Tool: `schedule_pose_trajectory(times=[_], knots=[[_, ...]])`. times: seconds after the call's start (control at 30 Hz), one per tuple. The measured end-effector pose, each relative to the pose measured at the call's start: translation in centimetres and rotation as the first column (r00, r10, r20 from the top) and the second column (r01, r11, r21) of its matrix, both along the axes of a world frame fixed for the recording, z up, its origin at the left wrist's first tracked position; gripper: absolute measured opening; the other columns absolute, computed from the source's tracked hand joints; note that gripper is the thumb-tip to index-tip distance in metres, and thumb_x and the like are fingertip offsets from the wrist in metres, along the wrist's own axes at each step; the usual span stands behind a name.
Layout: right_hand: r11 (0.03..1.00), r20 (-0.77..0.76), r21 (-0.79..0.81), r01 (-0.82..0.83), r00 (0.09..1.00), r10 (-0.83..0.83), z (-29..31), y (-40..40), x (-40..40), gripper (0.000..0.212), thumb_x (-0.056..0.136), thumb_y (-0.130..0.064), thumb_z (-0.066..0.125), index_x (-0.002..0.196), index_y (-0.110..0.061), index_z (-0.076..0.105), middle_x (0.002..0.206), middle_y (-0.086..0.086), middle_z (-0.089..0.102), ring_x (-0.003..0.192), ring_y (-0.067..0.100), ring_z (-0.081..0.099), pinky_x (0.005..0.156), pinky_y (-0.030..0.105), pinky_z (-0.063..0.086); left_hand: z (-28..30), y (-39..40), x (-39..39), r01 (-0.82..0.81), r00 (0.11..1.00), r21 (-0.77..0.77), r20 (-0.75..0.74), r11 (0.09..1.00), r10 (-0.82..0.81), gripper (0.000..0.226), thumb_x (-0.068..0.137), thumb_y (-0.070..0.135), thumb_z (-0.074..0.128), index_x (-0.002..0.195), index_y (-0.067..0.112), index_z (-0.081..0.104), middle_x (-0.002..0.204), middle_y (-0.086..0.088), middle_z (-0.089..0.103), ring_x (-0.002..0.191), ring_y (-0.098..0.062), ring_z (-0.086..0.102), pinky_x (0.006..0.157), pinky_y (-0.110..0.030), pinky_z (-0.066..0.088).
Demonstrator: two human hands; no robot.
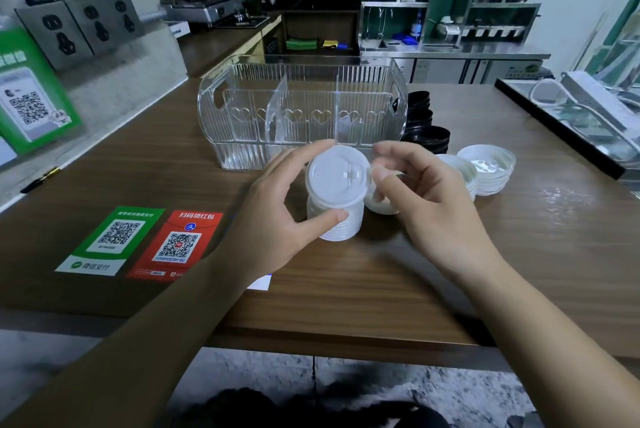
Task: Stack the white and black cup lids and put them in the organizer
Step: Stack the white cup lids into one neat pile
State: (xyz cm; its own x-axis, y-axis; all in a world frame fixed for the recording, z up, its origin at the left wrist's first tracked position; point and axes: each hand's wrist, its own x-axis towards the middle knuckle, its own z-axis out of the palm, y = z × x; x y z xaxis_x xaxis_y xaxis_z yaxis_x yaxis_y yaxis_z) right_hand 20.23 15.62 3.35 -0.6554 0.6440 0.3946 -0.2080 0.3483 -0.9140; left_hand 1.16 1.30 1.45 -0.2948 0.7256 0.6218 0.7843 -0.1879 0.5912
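Note:
A stack of white cup lids (335, 216) stands on the wooden counter in front of me, its top lid (336, 175) tilted. My left hand (277, 209) grips the stack, thumb low on its side and fingers round the top lid. My right hand (422, 195) hovers just right of the stack, fingers loosely curled over another white lid (379, 206). More white lids (486, 168) lie upturned to the right. Black lids (420, 123) are piled behind them. The clear ribbed organizer (301, 109) with dividers stands behind the stack, nothing visible inside.
Two QR payment stickers (145, 240) lie flat on the counter (346, 275) at the left. A green QR sign (31, 95) leans on the left wall under sockets. A glass display case (581, 119) borders the right. Coffee machine and steel shelves stand far behind.

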Motion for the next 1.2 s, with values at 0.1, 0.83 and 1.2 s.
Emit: schedule_pose_trajectory(times=[0.1,0.83,1.2], knots=[[0.906,0.095,0.408,0.11,0.982,-0.163,-0.4,-0.4,0.3,0.053,0.098,-0.032,0.083,0.147,-0.026,0.064,0.135,-0.012,0.068,0.115,0.016,0.065,0.099,0.034,0.052,-0.3,0.3,-0.4,0.004,1.0,-0.028,0.016,1.0,-0.004,0.081,0.089,0.026,0.099,0.161,0.02,0.061,0.151,0.011,0.065,0.147,-0.016,0.06,0.125,-0.033,0.045],[0.789,0.263,0.595,0.152,0.891,-0.37,-2.2,-0.3,-1.1,0.049,0.096,-0.056,0.079,0.137,-0.029,0.075,0.1,-0.035,0.056,0.109,0.015,0.055,0.104,0.043,0.04,-1.1,0.6,-1.1,0.076,0.986,-0.361,0.164,0.929,-0.017,0.116,0.083,0.054,0.099,0.172,0.057,0.025,0.148,0.023,0.07,0.141,0.004,0.062,0.127,-0.036,0.045],[0.683,0.277,0.722,0.106,0.862,-0.426,-2.7,0.2,-1.3,0.053,0.103,-0.065,0.057,0.14,-0.031,0.073,0.12,-0.02,0.073,0.104,0.017,0.048,0.096,0.05,0.038,-1.2,0.7,-1.5,0.106,0.986,-0.325,0.154,0.94,-0.058,0.069,0.084,0.039,0.104,0.139,0.038,0.061,0.135,0.019,0.075,0.134,-0.007,0.07,0.118,-0.047,0.054]])
